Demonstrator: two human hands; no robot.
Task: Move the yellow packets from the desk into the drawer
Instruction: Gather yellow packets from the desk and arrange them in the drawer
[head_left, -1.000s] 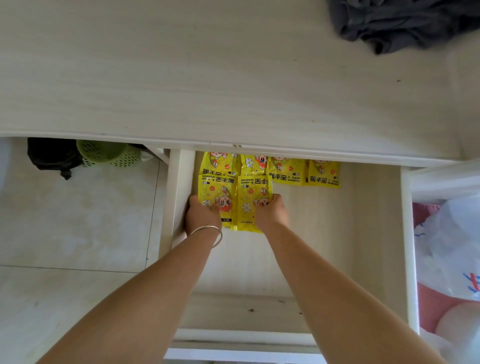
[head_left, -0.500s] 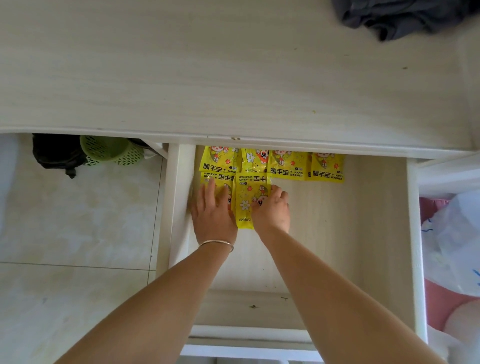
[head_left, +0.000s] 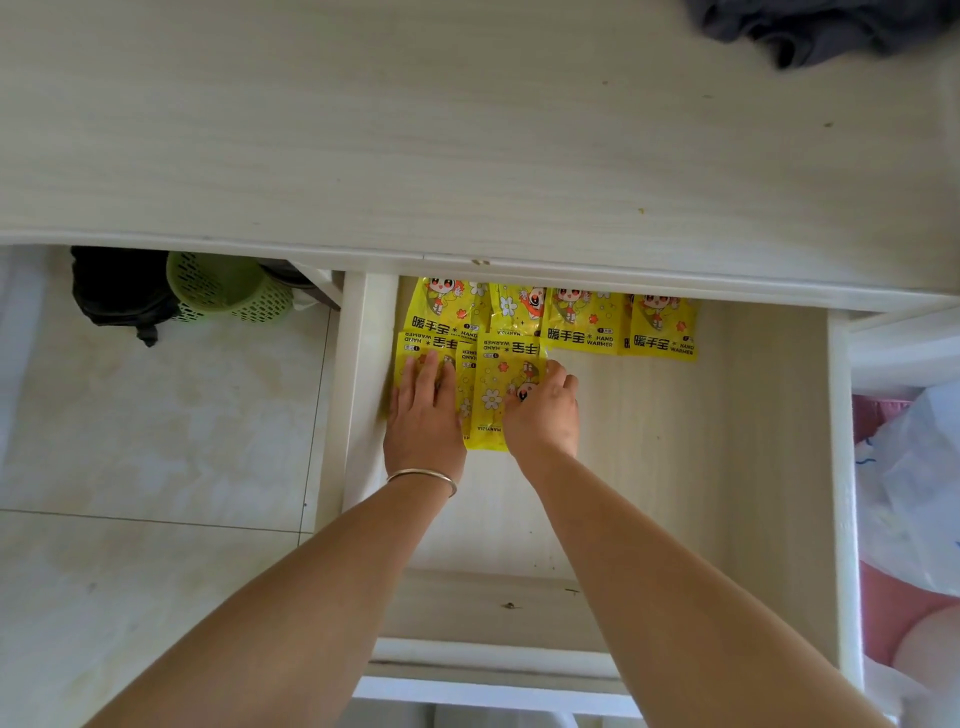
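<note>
- While both hands work inside the open drawer (head_left: 727, 467), the yellow packets (head_left: 582, 322) lie flat at its far left, in two overlapping rows; none shows on the tabletop (head_left: 415, 130).
- Left hand (head_left: 423, 415): fingers extended, palm pressed flat on the nearest left packet (head_left: 410, 353), gripping nothing.
- Right hand (head_left: 543, 410): fingers loosely curled over the edge of the middle packet (head_left: 493, 395); whether it pinches or only pushes cannot be told.
- Handling, judged: the packets look light, thin, pliable and glossy, so likely slippery; pinch a sealed edge, or slide them flat under the palm.
</note>
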